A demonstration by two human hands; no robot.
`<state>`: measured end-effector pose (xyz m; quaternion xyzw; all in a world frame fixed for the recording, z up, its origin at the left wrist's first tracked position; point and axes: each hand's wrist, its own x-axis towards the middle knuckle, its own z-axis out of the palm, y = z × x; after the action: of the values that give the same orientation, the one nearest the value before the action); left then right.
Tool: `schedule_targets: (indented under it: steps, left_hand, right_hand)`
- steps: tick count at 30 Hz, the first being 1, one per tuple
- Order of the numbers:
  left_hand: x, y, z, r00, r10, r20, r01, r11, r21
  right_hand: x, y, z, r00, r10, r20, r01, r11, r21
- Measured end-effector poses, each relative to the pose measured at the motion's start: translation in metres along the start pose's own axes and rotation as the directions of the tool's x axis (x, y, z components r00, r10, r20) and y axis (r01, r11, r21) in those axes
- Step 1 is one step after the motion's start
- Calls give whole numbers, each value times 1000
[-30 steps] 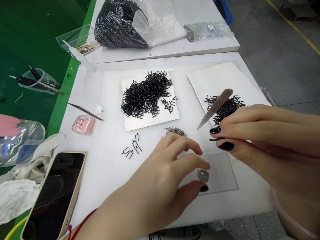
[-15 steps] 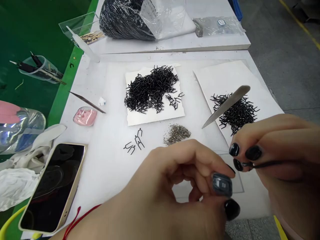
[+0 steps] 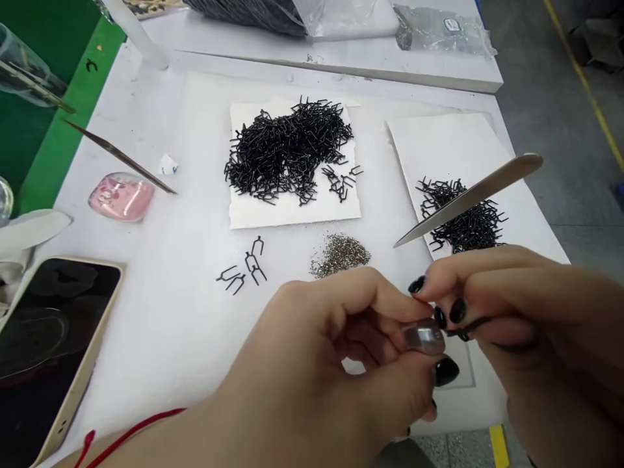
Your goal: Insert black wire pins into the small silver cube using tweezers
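Note:
My left hand (image 3: pixel 341 351) is curled in the foreground, its thumb and fingertips brought close together. What lies between them, if anything, is hidden. Touching or nearly touching its fingertips, my right hand (image 3: pixel 507 305) pinches a thin black piece (image 3: pixel 472 325), mostly covered by the fingers. Behind the right hand a pile of small black forked pieces (image 3: pixel 472 221) lies on white card, with a flat pointed metal tool (image 3: pixel 468 198) across it. A heap of tiny metallic bits (image 3: pixel 344 253) sits just beyond my left hand. Several loose forked pieces (image 3: pixel 236 276) lie to its left.
A larger pile of black forked pieces (image 3: pixel 287 149) covers a white card at centre. Left are pointed tweezers (image 3: pixel 119 155), a pink glossy object (image 3: pixel 121 197) and a phone (image 3: pixel 53 344). Plastic bags (image 3: pixel 443 29) rest on the raised ledge at the back.
My right hand has moved left to meet my left fingertips, bringing the thin black piece along. The camera view has shifted, so the phone and tweezers appear further left.

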<state>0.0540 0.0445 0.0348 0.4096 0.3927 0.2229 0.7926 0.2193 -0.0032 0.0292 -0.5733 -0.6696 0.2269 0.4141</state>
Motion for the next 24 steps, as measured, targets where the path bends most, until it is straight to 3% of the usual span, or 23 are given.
schedule_targets:
  steps: [7,13,24]
  left_hand:
    - [0,-4,-1,997,72,-16,-72,997,18]
    - [3,-6,2,994,88,-56,-86,996,38]
    - [2,-9,2,990,126,-55,-123,990,62]
  right_hand:
    - [-1,-6,7,999,-7,-43,0,985,-172]
    - [-1,-8,9,997,4,-82,-18,986,-169]
    - [0,-7,6,999,-25,-36,17,977,-213]
